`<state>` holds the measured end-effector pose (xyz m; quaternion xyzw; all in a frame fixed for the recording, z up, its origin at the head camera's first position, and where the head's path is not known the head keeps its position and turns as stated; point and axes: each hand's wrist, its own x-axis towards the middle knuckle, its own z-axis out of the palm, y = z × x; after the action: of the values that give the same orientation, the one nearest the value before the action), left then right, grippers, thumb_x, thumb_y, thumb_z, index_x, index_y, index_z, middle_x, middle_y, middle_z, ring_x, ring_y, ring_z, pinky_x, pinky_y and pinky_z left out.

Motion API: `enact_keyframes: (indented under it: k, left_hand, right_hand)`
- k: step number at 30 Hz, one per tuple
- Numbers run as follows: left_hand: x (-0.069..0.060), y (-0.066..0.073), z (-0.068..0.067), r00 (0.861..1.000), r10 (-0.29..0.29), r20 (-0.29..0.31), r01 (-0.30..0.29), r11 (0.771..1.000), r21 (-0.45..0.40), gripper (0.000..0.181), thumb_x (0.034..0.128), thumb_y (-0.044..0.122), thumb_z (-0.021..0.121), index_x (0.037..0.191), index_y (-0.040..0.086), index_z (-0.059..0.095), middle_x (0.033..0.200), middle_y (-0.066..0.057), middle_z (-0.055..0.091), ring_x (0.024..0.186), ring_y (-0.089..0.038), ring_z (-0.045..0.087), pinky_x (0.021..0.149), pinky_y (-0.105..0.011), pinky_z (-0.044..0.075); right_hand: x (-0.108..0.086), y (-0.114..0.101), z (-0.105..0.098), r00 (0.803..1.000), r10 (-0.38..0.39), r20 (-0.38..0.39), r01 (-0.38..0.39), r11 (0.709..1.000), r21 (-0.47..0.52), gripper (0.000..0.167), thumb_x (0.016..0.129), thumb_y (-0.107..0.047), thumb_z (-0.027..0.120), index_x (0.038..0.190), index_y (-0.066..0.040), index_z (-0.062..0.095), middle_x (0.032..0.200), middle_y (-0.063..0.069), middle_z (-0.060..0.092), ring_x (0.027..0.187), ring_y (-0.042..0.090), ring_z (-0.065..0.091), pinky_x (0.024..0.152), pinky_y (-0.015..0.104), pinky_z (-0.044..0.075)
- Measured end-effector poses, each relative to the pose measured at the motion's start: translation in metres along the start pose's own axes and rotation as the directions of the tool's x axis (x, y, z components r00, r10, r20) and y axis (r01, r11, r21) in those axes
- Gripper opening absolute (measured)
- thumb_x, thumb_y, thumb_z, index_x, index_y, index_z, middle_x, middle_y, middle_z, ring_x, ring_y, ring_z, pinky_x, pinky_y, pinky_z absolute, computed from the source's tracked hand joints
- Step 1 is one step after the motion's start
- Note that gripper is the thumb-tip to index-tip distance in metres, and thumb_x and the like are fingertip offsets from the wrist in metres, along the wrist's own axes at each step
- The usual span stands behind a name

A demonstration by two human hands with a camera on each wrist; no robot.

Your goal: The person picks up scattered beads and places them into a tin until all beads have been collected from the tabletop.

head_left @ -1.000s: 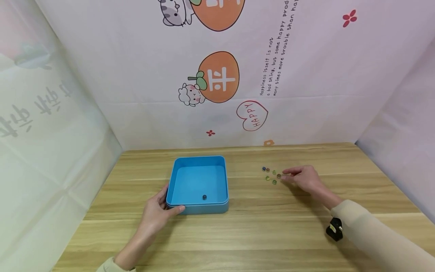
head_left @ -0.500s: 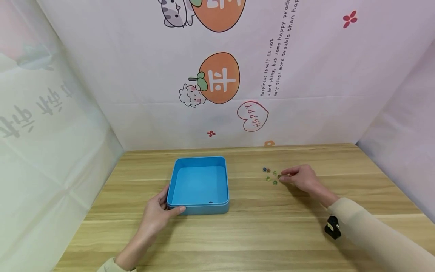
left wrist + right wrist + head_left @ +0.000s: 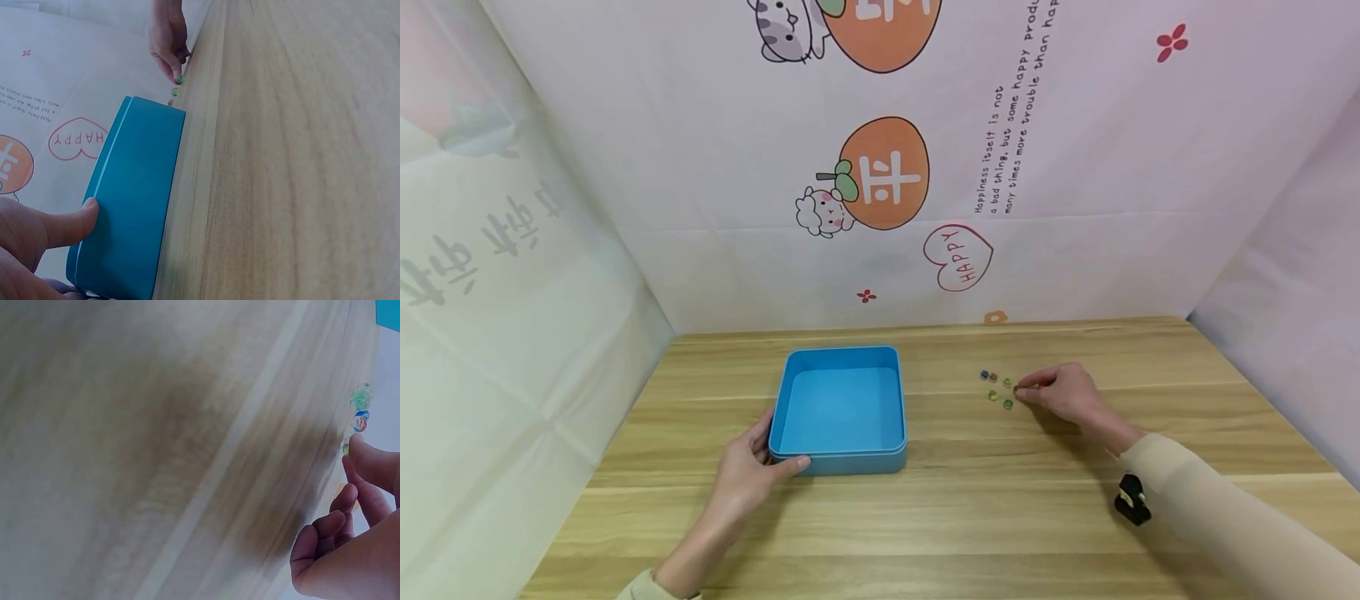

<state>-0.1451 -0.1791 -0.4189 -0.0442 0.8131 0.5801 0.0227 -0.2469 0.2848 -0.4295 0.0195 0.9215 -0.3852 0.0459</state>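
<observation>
The left hand (image 3: 741, 479) gripped the blue box (image 3: 838, 404) by its near left corner on the tabletop (image 3: 925, 533), some fingers hidden behind the wall. Right of it, the right hand (image 3: 1067, 393) pinched one marble (image 3: 346, 447) – mostly covered – beside five loose marbles (image 3: 1008, 404), their patterns hard to make out.

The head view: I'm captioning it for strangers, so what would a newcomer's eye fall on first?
Probably the bright blue box, open-topped and slightly left of centre on the wooden table, its near left corner gripped by the left hand. Next might come the orange cartoon prints on the pale backdrop behind. Then the tiny marbles right of the box, one pinched by the right hand.
</observation>
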Motion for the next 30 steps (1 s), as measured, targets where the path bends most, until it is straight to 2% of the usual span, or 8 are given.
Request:
enact_keyframes:
  k: [8, 14, 24, 30]
  left_hand:
    - [0.0, -0.001, 0.001, 1.0, 0.003, 0.0, -0.003, 1.0, -0.003, 0.098, 0.0876, 0.008, 0.088, 0.164, -0.004, 0.027, 0.165, -0.028, 0.031, 0.15, -0.042, 0.034, 0.115, -0.05, 0.041]
    - [0.0, -0.001, 0.001, 1.0, 0.007, -0.002, -0.007, 1.0, 0.001, 0.098, 0.0874, 0.008, 0.088, 0.164, -0.003, 0.028, 0.165, -0.028, 0.032, 0.15, -0.042, 0.035, 0.115, -0.05, 0.042]
    - [0.0, 0.0, 0.001, 1.0, 0.004, 0.002, -0.004, 1.0, -0.003, 0.097, 0.0882, 0.007, 0.087, 0.164, -0.003, 0.027, 0.165, -0.029, 0.03, 0.151, -0.043, 0.033, 0.116, -0.051, 0.04]
    - [0.0, 0.0, 0.001, 1.0, 0.004, -0.001, -0.004, 1.0, 0.005, 0.097, 0.0885, 0.007, 0.087, 0.164, -0.004, 0.027, 0.166, -0.028, 0.03, 0.151, -0.043, 0.032, 0.118, -0.051, 0.038]
  right_hand:
    - [0.0, 0.001, -0.001, 1.0, -0.003, -0.017, 0.003, 1.0, -0.005, 0.027, 0.097, -0.02, 0.079, 0.116, -0.001, 0.079, 0.12, 0.023, 0.071, 0.103, 0.032, 0.059, 0.079, 0.037, 0.048]
    - [-0.002, -0.001, -0.002, 1.0, -0.002, -0.022, 0.003, 1.0, 0.015, 0.031, 0.098, -0.023, 0.079, 0.119, -0.001, 0.078, 0.126, 0.025, 0.069, 0.107, 0.034, 0.06, 0.075, 0.033, 0.05]
    - [-0.006, -0.019, -0.004, 0.999, -0.039, -0.035, 0.04, 0.999, 0.027, 0.027, 0.098, -0.023, 0.079, 0.117, -0.004, 0.081, 0.13, 0.024, 0.068, 0.113, 0.035, 0.059, 0.077, 0.034, 0.048]
    - [-0.007, -0.034, -0.003, 0.997, -0.073, -0.039, 0.074, 0.997, 0.032, 0.025, 0.097, -0.024, 0.08, 0.114, -0.005, 0.082, 0.126, 0.022, 0.071, 0.108, 0.033, 0.059, 0.074, 0.032, 0.047]
